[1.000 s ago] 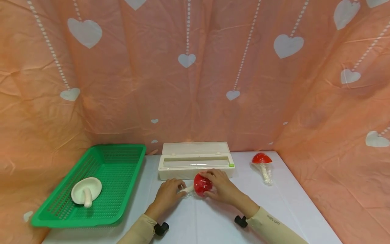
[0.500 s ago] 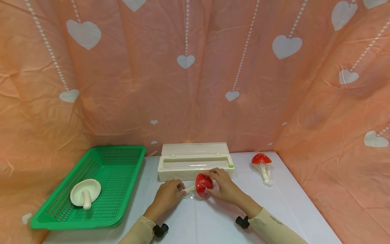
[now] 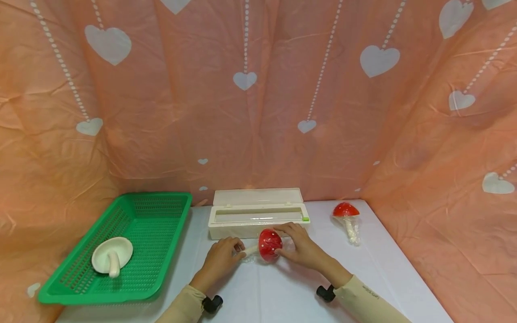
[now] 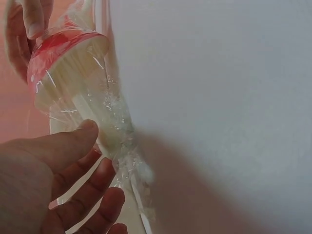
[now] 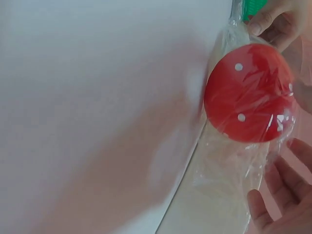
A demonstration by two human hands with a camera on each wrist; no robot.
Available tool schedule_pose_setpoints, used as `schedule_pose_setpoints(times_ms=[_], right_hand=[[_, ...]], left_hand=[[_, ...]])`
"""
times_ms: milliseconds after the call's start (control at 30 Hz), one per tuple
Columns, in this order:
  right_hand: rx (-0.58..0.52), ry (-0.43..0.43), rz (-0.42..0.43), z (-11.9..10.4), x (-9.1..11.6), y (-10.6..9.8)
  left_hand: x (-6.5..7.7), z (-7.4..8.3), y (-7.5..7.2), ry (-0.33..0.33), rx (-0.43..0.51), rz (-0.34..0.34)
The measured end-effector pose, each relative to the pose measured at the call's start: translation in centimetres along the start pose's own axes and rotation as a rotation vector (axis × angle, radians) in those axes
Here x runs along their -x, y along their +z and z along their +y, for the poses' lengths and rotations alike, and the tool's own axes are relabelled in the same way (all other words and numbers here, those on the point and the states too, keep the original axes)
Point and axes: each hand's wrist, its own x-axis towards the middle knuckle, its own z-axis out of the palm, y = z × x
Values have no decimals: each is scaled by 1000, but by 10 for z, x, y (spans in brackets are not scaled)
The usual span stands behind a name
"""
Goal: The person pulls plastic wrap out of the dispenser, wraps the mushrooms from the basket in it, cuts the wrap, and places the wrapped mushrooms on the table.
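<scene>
A red-capped toy mushroom (image 3: 269, 245) with white dots lies on its side, loosely wrapped in clear plastic film (image 4: 119, 122). My left hand (image 3: 223, 260) pinches its wrapped pale stem (image 4: 83, 105) between thumb and fingers. At the cap's right side is my right hand (image 3: 300, 246), thumb near the cap and fingers spread loosely by the film (image 5: 219, 170). In the right wrist view those fingers are apart and not closed round the cap. Right behind the mushroom stands a white film dispenser box (image 3: 238, 231), its lid raised.
A green basket (image 3: 171, 260) at the left holds an unwrapped pale mushroom (image 3: 113, 255), underside up. Another wrapped red mushroom (image 3: 346, 211) lies at the right of the white table (image 3: 278, 296). Peach curtains (image 3: 169, 112) with hearts surround the table.
My right hand has slid slightly right, loosening from the cap, whose red side shows more now. The left hand keeps its pinch on the stem. The camera view has shifted a little.
</scene>
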Motion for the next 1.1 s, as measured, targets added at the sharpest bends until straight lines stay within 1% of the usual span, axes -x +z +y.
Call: schedule_pose_setpoints(times_ms=[133, 167, 267, 333, 433, 567, 633, 700, 767, 867, 967, 1033, 1100], right_hand=[[-14, 10, 47, 6, 4, -8], [-13, 13, 63, 8, 5, -10], [-8, -1, 126, 14, 6, -15], [-2, -11, 176, 18, 7, -18], [17, -4, 256, 23, 9, -22], [58, 53, 350, 31, 12, -27], [59, 105, 369, 35, 14, -29], [44, 166, 366, 39, 16, -31], [15, 236, 344, 43, 17, -32], [-38, 351, 289, 48, 15, -32], [-89, 447, 229, 53, 12, -29], [-122, 492, 198, 57, 10, -27], [-145, 518, 188, 60, 8, -24]], left_hand=[[-3, 2, -4, -17, 22, -10], [-5, 3, -5, -10, 24, -5], [-9, 6, -10, -6, 25, 4], [-12, 9, -12, 14, 9, 16], [-17, 14, -16, 25, -14, 21], [-27, 24, -21, 43, -27, 18], [-33, 29, -23, 54, -33, 16], [-39, 34, -26, 65, -39, 11], [-45, 41, -29, 81, -45, 3], [-55, 50, -31, 128, -63, -2], [-65, 57, -30, 176, -70, -9], [-72, 62, -28, 201, -69, -25], [-79, 67, -27, 206, -50, -57]])
